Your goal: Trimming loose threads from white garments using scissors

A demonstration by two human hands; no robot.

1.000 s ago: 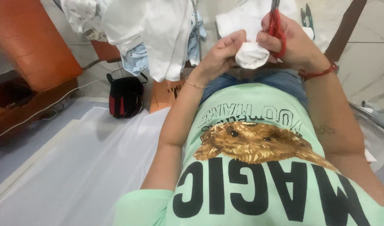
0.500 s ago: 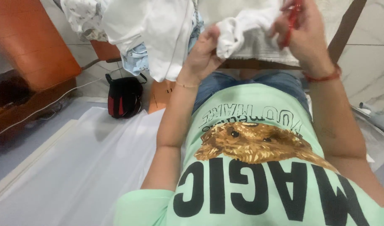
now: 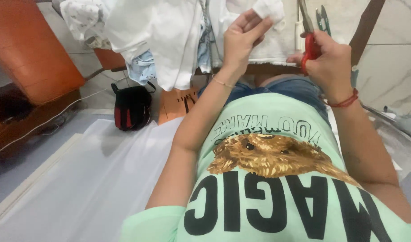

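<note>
Left hand [image 3: 242,36] pinching white cloth [image 3: 269,10]; right hand [image 3: 329,58] around red-handled scissors [image 3: 309,38], blades up.

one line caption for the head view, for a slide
Left hand pinches white cloth while right hand holds red-handled scissors beside it.

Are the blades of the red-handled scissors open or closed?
Closed: the scissors in the right hand point up, with the blades together as one strip.

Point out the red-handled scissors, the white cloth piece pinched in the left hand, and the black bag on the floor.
red-handled scissors [image 3: 309,47]: head view, on the red handle in the right hand.
white cloth piece [image 3: 269,9]: head view, on the fabric above the fingertips.
black bag [image 3: 132,107]: head view, on the bag's front panel.
</note>
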